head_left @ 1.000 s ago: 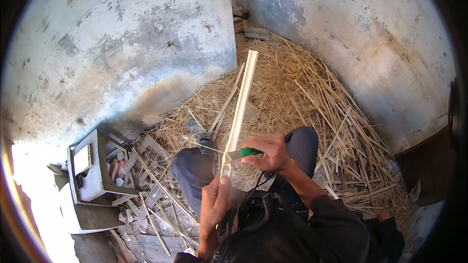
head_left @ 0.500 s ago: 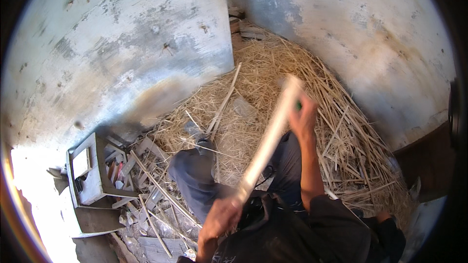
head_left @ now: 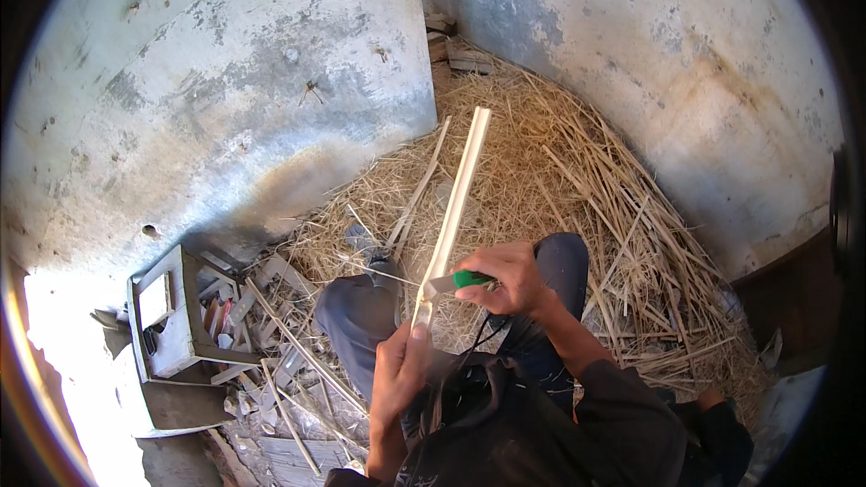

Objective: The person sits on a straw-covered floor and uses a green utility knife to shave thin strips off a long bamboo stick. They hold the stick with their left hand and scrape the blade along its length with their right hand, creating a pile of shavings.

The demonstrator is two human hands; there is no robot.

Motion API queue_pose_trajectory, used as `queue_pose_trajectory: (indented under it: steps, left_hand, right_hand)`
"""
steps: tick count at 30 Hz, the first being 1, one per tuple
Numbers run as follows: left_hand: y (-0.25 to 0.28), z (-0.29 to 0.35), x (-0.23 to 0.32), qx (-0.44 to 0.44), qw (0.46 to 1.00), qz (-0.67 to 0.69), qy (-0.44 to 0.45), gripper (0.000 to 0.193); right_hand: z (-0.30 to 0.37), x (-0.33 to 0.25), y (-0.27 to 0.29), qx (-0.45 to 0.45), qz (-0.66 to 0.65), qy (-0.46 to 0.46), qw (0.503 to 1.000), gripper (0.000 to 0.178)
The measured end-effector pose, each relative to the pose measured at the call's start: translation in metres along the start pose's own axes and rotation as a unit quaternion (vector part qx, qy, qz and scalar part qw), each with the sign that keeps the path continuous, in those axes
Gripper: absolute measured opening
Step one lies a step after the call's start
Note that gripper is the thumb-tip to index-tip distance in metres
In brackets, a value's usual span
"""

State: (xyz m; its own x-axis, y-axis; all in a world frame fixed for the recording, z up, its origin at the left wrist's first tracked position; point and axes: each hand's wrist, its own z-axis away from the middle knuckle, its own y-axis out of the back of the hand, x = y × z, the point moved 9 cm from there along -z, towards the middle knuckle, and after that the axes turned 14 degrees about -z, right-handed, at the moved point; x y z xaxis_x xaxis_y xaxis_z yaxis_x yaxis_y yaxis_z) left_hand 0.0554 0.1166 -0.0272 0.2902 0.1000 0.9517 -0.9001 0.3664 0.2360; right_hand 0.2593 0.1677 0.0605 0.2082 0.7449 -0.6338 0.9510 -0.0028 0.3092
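A long pale length of split bamboo (head_left: 462,185) slants up and away from my lap, its hollow inner face showing. My left hand (head_left: 401,365) is closed around its near end, thumb along the top. In my right hand (head_left: 507,276) is a knife (head_left: 471,279) with a green handle. Its short blade touches the bamboo at a joint just beyond my left hand, where the near part bends slightly from the rest.
Shavings and thin strips (head_left: 505,144) cover the floor ahead, with a heap of long strips (head_left: 640,280) along the right wall. An upturned wooden stool or frame (head_left: 185,352) lies at left among scraps. Weathered walls (head_left: 271,63) close in ahead.
The bamboo has swung left and stands more upright. My right hand, blurred near its far part before, has come down toward my left hand, with the knife blade at the joint.
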Motion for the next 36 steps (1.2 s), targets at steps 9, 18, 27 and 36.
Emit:
queue_pose_trajectory:
  steps: [9,18,27,36]
  left_hand:
    - [-0.011,0.004,0.025,0.038,0.999,-0.011,0.007,0.036]
    - [-0.023,0.008,0.02,-0.004,0.998,0.066,0.007,0.044]
    - [-0.021,0.014,0.014,-0.043,0.99,0.129,0.024,0.041]
    - [-0.019,0.016,-0.006,-0.074,0.986,0.141,0.048,0.043]
  right_hand:
    - [-0.006,-0.009,0.001,-0.01,0.031,0.008,0.999,0.036]
    - [-0.007,-0.018,0.009,0.002,0.097,0.057,0.994,0.04]
    - [-0.01,-0.018,0.015,0.003,0.119,0.062,0.991,0.038]
    - [-0.008,-0.014,0.014,0.017,0.129,0.067,0.989,0.039]
